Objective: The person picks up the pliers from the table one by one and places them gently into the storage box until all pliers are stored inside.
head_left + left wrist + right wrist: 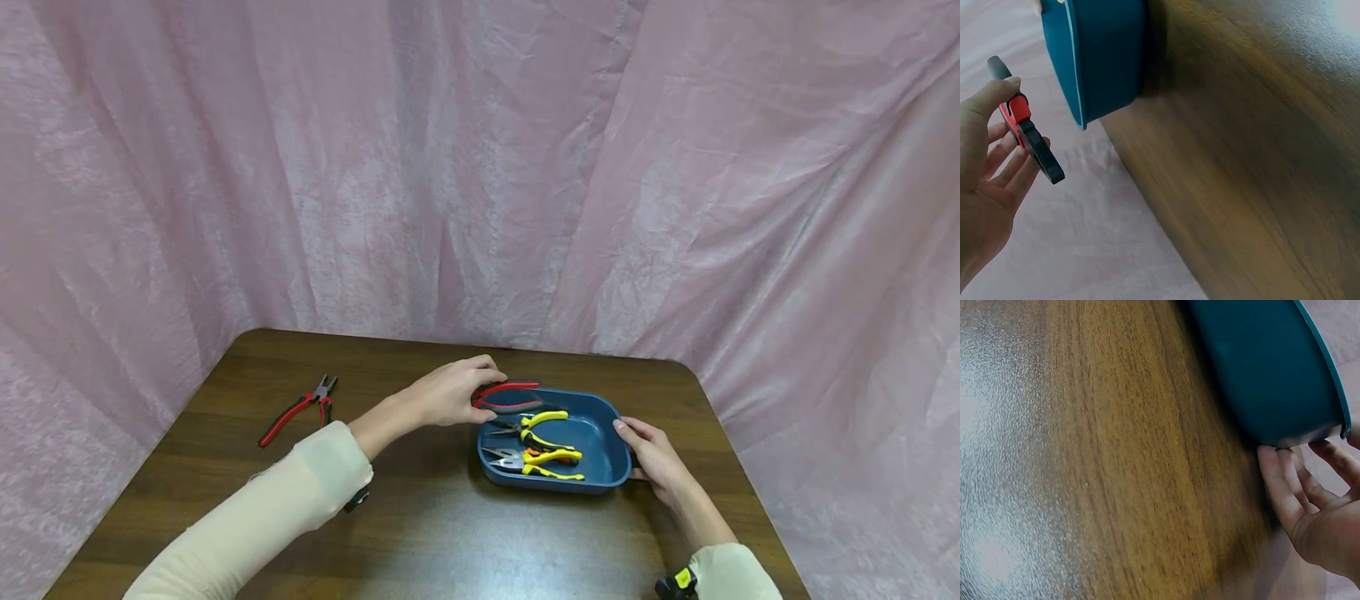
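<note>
My left hand (453, 392) pinches a pair of red-and-black pliers (510, 386) between thumb and fingers, above the far left part of a blue tray (553, 486). In the left wrist view the pliers (1035, 147) are apart from the tray's wall. At the tray's right end my right hand (660, 458) holds the rim, its thumb over the edge and its fingers against the outer wall (1272, 381). Inside lie yellow-and-black long-nose pliers (543, 429) and a second yellow-handled pair (536, 461) nearer me. Something orange shows partly beneath that second pair.
Another pair of red-and-black pliers (303, 404) lies on the wooden table (420, 517), left of my left forearm. A pink curtain (480, 167) hangs behind the table's back edge and down both sides.
</note>
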Demonstrator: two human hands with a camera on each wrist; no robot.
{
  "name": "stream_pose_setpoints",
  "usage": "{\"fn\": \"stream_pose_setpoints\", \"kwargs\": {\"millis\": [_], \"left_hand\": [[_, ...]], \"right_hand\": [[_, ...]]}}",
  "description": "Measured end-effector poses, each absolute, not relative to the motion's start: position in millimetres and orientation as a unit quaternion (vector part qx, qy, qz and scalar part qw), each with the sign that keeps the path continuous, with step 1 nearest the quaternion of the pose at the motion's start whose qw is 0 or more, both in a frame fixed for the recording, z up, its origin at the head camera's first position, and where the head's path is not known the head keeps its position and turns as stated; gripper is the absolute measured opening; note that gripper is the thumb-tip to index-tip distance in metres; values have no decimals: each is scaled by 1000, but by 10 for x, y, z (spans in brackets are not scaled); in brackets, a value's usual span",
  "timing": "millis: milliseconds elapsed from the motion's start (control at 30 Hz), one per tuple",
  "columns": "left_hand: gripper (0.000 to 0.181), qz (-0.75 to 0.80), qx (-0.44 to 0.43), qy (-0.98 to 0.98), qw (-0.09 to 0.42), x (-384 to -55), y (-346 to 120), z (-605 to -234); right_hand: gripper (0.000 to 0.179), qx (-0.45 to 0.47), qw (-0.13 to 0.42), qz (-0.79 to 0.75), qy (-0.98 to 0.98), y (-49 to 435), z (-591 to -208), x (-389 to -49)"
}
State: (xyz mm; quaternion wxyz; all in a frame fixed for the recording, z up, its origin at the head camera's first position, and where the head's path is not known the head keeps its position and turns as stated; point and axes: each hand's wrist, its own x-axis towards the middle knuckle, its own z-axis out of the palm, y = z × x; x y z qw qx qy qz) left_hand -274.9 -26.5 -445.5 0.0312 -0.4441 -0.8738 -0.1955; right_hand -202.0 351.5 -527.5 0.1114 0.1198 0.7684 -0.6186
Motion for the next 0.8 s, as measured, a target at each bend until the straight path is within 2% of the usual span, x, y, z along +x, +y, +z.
{"fn": "stream_pose_setpoints", "kwargs": {"millis": [800], "left_hand": [[59, -243, -468, -849, 40, -2713, 89, -4367]], "right_hand": [[64, 106, 111, -624, 766, 3503, -5250, -1990]]}}
